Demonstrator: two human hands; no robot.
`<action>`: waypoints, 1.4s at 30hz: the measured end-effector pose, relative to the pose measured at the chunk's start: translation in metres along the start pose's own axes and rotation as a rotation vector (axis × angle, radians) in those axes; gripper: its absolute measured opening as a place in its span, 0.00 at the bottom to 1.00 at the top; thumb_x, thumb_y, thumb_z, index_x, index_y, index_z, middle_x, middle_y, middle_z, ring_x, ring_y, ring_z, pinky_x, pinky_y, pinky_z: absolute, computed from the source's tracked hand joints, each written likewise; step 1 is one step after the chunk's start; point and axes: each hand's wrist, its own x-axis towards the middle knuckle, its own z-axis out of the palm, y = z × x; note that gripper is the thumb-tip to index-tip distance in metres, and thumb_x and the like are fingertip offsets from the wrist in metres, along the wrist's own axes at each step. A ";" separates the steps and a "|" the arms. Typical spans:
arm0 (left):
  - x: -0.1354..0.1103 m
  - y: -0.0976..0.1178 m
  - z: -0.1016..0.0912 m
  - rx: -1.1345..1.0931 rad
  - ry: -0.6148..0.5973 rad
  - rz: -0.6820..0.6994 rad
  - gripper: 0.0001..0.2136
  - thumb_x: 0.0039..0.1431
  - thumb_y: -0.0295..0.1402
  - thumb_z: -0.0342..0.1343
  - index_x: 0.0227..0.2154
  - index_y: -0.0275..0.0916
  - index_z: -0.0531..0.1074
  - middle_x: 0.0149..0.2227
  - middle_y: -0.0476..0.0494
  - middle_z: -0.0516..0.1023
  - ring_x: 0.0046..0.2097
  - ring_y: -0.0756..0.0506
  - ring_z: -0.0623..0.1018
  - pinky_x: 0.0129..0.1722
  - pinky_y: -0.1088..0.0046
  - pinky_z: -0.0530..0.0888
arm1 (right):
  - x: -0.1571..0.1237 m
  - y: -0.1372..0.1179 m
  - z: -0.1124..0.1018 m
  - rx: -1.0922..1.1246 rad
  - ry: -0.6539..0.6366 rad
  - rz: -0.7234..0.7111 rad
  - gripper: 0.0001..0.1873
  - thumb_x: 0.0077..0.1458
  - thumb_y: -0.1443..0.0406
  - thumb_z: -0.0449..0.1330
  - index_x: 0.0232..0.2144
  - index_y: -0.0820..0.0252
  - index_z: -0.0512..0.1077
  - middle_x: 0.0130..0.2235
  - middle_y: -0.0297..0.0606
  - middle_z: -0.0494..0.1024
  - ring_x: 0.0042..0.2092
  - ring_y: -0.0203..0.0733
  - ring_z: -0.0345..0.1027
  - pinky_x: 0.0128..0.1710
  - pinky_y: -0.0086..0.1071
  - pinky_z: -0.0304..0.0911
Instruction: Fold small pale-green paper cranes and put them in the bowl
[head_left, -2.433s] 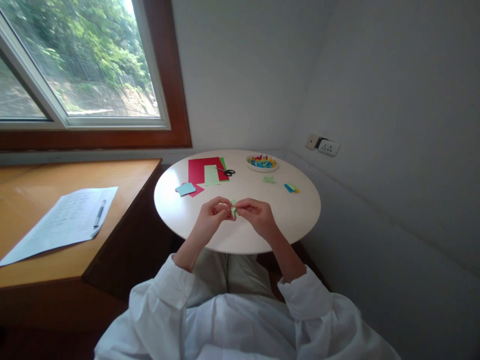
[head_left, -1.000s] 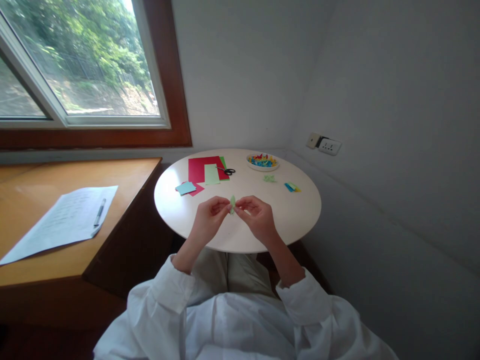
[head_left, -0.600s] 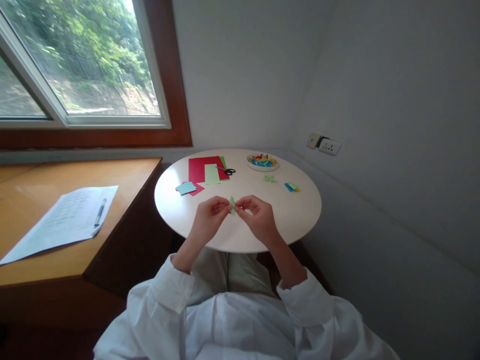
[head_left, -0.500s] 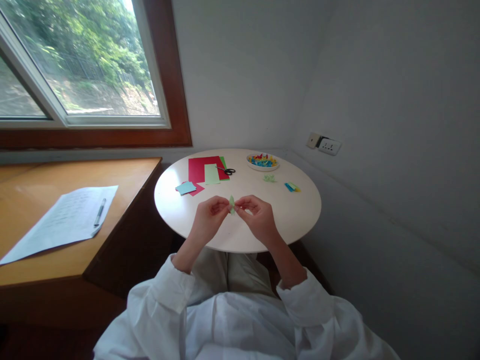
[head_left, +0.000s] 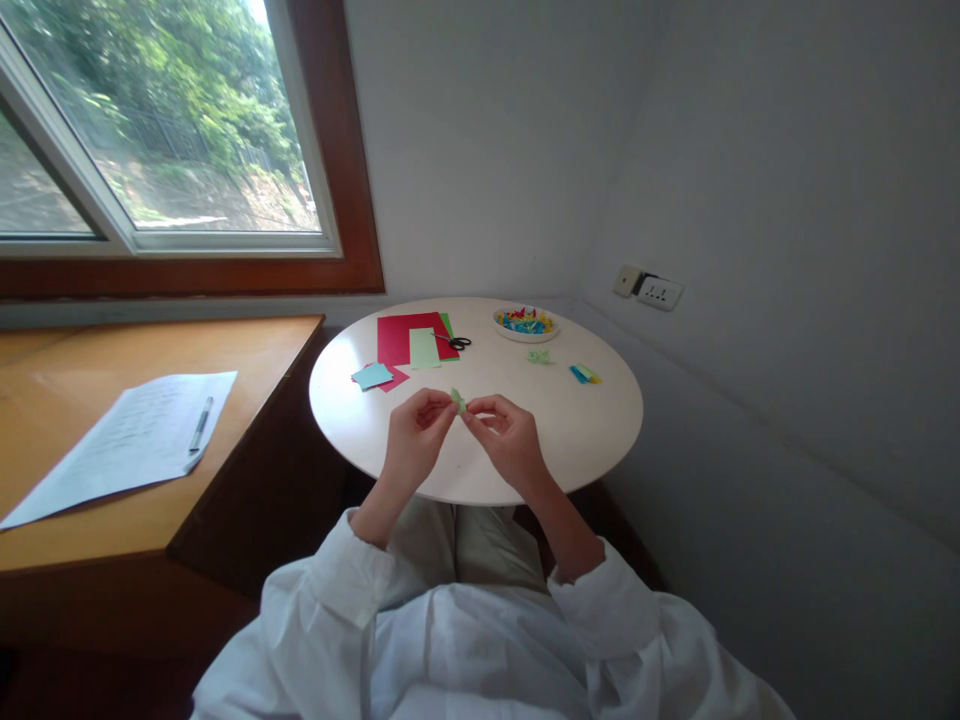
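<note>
So, left hand (head_left: 414, 432) pinches green paper (head_left: 457, 399); right hand (head_left: 511, 440) likewise.

Round white table (head_left: 585, 420) has got a white oval dish (head_left: 527, 338), red rectangular paper sheet (head_left: 394, 340) left of it, pale-green paper bits (head_left: 538, 357) just in front lol

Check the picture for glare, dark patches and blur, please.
Head view: the window is bright, with pale glare on the left side of the table; head view: deep shadow below the top of the desk; head view: the green paper between the left hand and right hand is too small and soft to show its folds.
</note>
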 end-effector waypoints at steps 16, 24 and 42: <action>0.000 0.003 -0.006 -0.036 -0.117 -0.050 0.06 0.43 0.30 0.61 0.22 0.36 0.70 0.24 0.49 0.73 0.28 0.50 0.74 0.29 0.74 0.72 | 0.003 -0.004 -0.007 0.089 -0.184 0.105 0.14 0.42 0.55 0.63 0.23 0.60 0.69 0.24 0.34 0.74 0.29 0.37 0.70 0.31 0.31 0.66; -0.002 0.001 -0.003 -0.049 -0.068 -0.092 0.09 0.41 0.33 0.64 0.25 0.35 0.70 0.24 0.49 0.74 0.28 0.50 0.74 0.30 0.74 0.73 | 0.001 -0.004 -0.006 0.130 -0.177 0.131 0.16 0.41 0.54 0.64 0.23 0.60 0.69 0.24 0.34 0.75 0.29 0.37 0.71 0.32 0.32 0.67; -0.003 -0.003 0.003 -0.113 0.031 -0.077 0.08 0.41 0.31 0.64 0.23 0.35 0.70 0.23 0.50 0.74 0.27 0.51 0.73 0.28 0.75 0.70 | -0.005 -0.001 0.002 0.132 -0.028 0.101 0.17 0.39 0.57 0.67 0.28 0.58 0.66 0.27 0.34 0.73 0.29 0.36 0.69 0.31 0.31 0.68</action>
